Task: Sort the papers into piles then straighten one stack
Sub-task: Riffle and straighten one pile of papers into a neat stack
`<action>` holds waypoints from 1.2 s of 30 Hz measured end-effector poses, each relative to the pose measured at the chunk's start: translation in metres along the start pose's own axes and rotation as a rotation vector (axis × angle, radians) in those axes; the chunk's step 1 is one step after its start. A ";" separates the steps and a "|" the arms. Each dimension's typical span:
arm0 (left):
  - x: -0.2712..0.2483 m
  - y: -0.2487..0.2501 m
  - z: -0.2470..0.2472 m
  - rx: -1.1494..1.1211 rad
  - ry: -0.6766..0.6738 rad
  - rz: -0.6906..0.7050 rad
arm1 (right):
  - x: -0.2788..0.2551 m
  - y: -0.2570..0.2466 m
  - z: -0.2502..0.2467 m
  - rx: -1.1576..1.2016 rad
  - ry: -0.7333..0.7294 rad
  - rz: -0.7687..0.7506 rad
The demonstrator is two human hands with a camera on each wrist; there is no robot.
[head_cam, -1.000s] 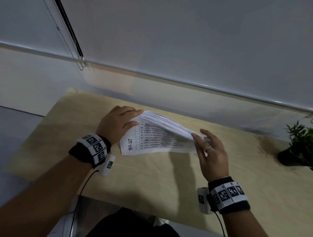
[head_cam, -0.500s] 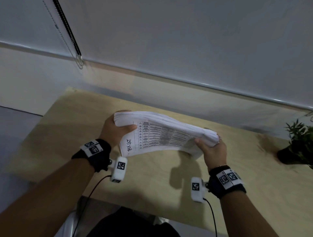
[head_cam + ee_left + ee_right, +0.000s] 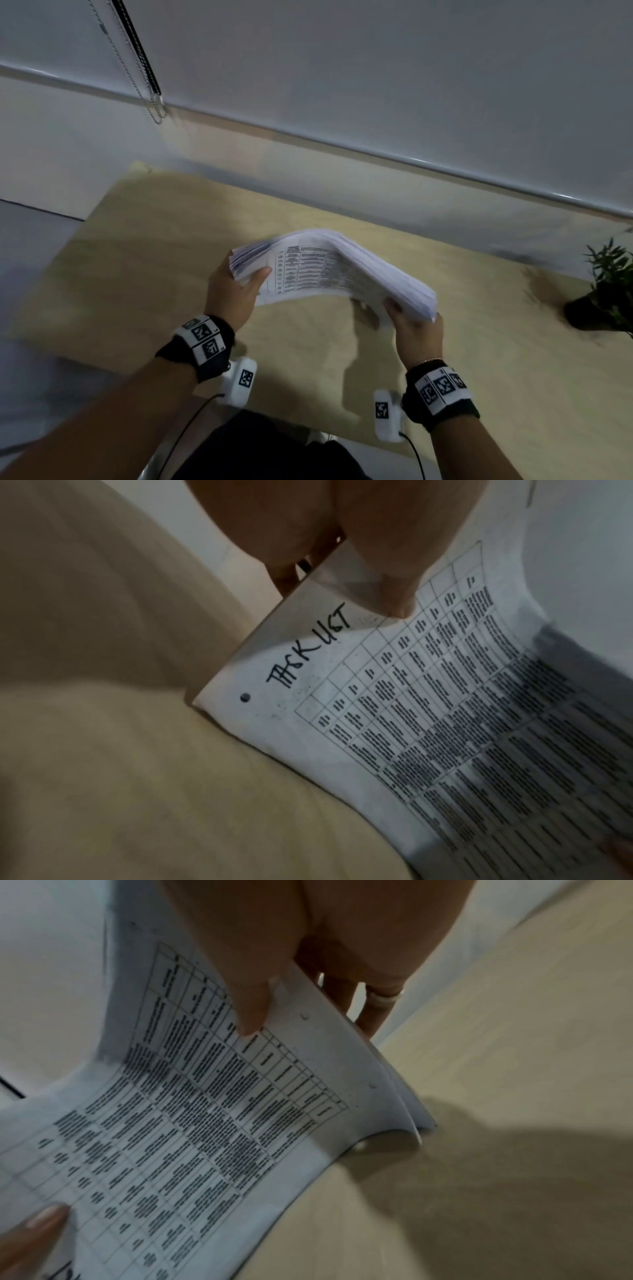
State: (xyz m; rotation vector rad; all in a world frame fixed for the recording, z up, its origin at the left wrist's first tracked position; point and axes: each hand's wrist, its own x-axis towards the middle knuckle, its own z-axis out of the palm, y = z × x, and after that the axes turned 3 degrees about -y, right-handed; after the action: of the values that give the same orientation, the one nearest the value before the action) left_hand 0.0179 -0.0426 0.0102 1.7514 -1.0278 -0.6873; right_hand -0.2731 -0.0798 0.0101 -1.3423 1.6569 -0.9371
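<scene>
I am lifting the paper stack (image 3: 337, 270) clear of the counter (image 3: 144, 260) now, bowing it upward (a second ago it was resting low); left hand (image 3: 231, 298) at nine o'clock and right hand (image 3: 416, 330) at four are pinching its ends, readying a squaring tap.

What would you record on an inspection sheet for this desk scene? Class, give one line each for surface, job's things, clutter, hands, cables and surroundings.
Surface: pale wooden desk, hand shadows falling on it.
Job's things: one stack of papers, held above the desk and bowed upward in the middle; the sheet facing the person is a printed table with handwriting in one corner.
Clutter: small potted plant at the desk's right edge.
Hands: left hand grips the stack's left end; right hand grips its right end.
Cables: black cable running from the left wrist unit, another from the right.
Surroundings: grey roller blind with a bead chain, behind the desk.
</scene>
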 end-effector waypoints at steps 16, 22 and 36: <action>0.038 -0.033 -0.007 0.100 -0.288 -0.354 | 0.033 0.032 0.011 -0.091 -0.219 0.324; 0.015 -0.059 0.005 0.170 -0.390 -0.364 | 0.022 0.056 0.025 -0.328 -0.284 0.356; 0.033 0.017 -0.008 0.047 -0.146 -0.039 | 0.034 -0.023 0.007 0.072 -0.016 0.079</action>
State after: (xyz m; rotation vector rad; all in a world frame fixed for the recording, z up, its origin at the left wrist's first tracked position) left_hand 0.0345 -0.0712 0.0292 1.7861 -1.1194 -0.8319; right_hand -0.2619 -0.1172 0.0238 -1.2248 1.6369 -0.9280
